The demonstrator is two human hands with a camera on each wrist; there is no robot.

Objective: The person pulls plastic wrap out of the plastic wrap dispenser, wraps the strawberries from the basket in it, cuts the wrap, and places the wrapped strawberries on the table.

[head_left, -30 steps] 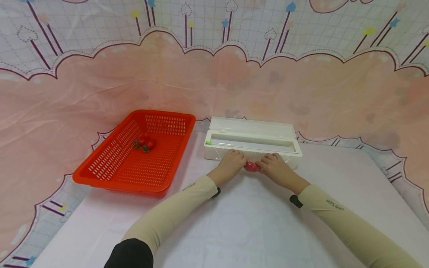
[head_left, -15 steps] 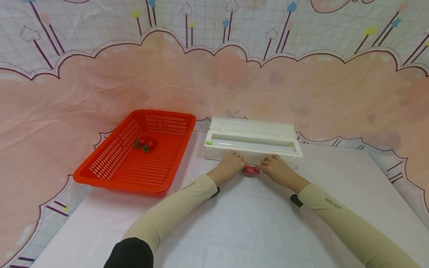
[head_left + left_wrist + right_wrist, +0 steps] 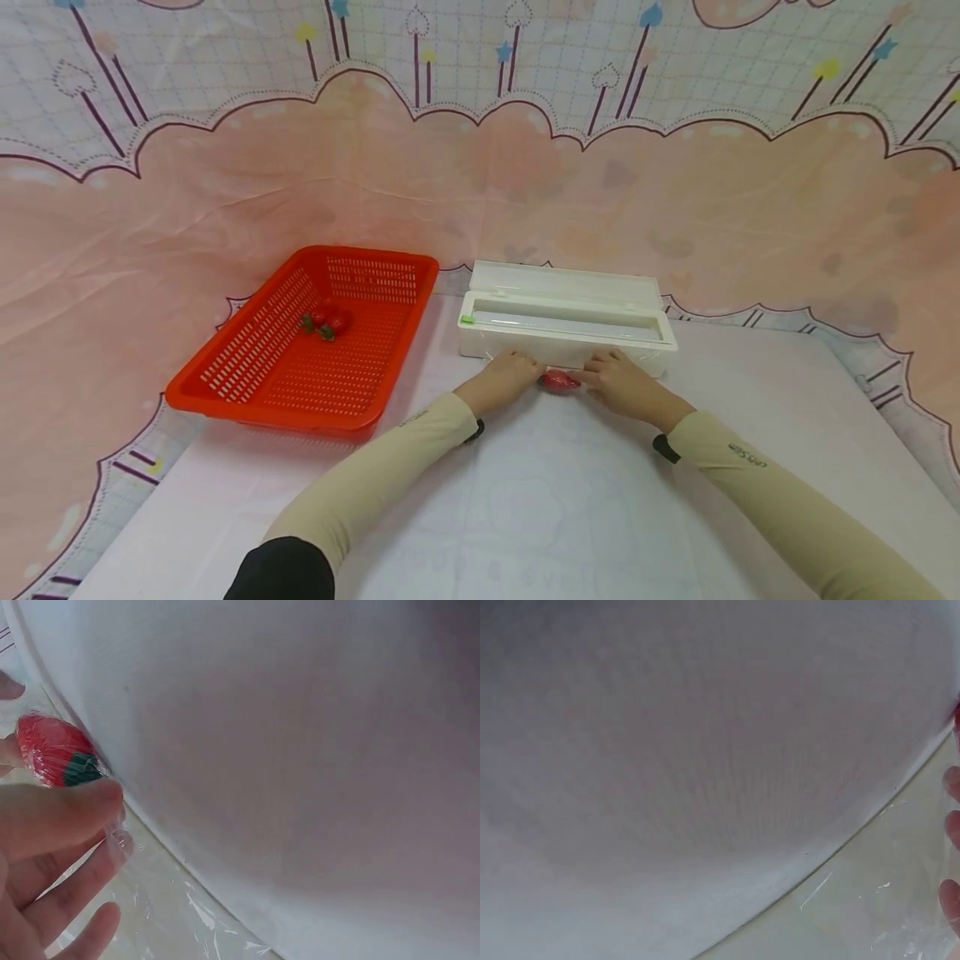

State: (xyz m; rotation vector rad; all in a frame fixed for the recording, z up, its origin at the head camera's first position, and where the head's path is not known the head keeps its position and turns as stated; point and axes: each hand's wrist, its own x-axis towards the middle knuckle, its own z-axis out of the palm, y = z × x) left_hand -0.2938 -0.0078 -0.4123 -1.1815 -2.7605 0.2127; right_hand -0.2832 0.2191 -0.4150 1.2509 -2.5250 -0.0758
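A strawberry-shaped red fruit (image 3: 558, 381) with a dark green top, wrapped in clear cling film, lies between both hands at the foot of a white box. My left hand (image 3: 504, 379) is at its leafy end; in the left wrist view, thumb and fingers pinch the film (image 3: 118, 838) beside the fruit (image 3: 56, 748). From the other side, my right hand (image 3: 622, 385) points a straight finger to the tapered end. Its spread fingertips (image 3: 952, 826) lie over the box front in the right wrist view. Film stretches across the front of the white cling film box (image 3: 487, 340).
The box's lid (image 3: 562, 282) stands raised at the back, with a green tab (image 3: 467, 320) at the left of the slot. An orange-red plastic basket (image 3: 367, 412) stands to the left, holding several red fruits (image 3: 330, 319) with green leaves. A white cloth (image 3: 540, 517) covers the table.
The wrapped fruit has shifted slightly left and towards me. The left hand has lowered a little and moved left, while the right hand's fingers have straightened. Basket and box stay put.
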